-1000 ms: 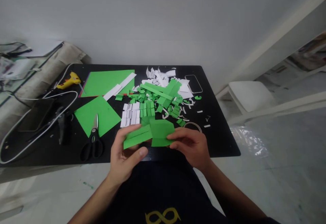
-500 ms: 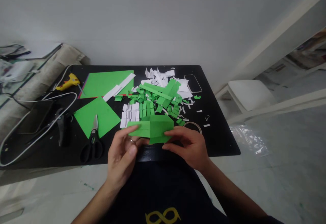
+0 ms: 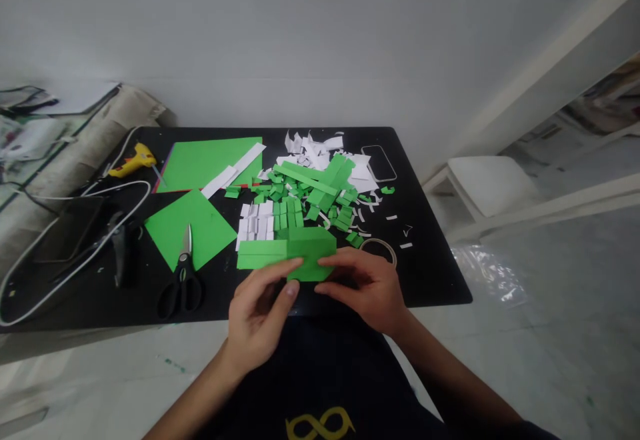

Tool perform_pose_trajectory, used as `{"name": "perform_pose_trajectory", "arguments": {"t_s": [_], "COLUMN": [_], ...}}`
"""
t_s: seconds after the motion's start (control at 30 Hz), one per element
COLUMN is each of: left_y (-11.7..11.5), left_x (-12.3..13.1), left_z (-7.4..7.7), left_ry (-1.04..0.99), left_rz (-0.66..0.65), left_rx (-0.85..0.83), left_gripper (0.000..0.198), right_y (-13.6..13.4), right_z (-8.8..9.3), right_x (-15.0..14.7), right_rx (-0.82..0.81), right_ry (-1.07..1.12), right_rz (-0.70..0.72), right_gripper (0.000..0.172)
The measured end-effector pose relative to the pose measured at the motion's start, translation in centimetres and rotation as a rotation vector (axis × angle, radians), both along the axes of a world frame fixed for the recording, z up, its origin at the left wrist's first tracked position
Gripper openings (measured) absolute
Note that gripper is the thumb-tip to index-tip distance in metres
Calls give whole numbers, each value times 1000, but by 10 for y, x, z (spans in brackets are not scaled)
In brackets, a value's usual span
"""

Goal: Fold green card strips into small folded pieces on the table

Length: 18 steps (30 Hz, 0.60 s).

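A folded piece of green paper (image 3: 313, 247) is held up above the front edge of the black table, with creases and a long flap reaching to the left. My left hand (image 3: 265, 310) pinches its lower middle between thumb and fingers. At the lower right side my right hand (image 3: 365, 287) grips it the same way. Just behind the paper lie rows of small folded white pieces (image 3: 257, 220) and green pieces (image 3: 289, 213). Black-handled scissors (image 3: 184, 273) rest at the left, their blades over a square green sheet (image 3: 210, 227).
A heap of green and white paper scraps (image 3: 325, 183) covers the table's middle. Green sheets (image 3: 200, 160) and a yellow glue gun (image 3: 140, 160) with a white cable lie left. A tape roll (image 3: 380, 248) and a clear phone case (image 3: 380, 163) are right. A white stool (image 3: 493, 187) stands beyond.
My left hand has shifted right, from the paper's left flap to its lower middle. The green paper has moved slightly left, and its left flap now sticks out free.
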<state>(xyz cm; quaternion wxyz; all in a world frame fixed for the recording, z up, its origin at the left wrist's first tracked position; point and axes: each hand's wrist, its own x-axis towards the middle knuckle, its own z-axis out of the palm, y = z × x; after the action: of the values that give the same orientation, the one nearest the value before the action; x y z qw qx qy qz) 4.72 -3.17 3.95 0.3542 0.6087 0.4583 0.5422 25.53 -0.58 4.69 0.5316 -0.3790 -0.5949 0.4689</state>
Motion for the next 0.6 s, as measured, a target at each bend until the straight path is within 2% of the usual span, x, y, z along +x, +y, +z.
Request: {"name": "perform_pose_trajectory", "arguments": {"t_s": [0.13,0.27,0.37,0.6], "left_y": [4,6,8,7], "left_x": [-6,-9,-8,2], "left_z": [1,0,1,5], "left_ry": [43,41,48,83], "left_rz": [-88,-145,-126,30], "left_rx": [29,46,92,114], "left_gripper": [33,33,30,14], "right_y": [0,2,2,-1], "right_z": [2,5,6,9], "right_x": [1,3,4,1], "right_rx": [32,71,119,153], "right_ry": [-35,-32,-72,-92], "right_rz": [23,36,16,4], "right_gripper": [24,27,25,13]}}
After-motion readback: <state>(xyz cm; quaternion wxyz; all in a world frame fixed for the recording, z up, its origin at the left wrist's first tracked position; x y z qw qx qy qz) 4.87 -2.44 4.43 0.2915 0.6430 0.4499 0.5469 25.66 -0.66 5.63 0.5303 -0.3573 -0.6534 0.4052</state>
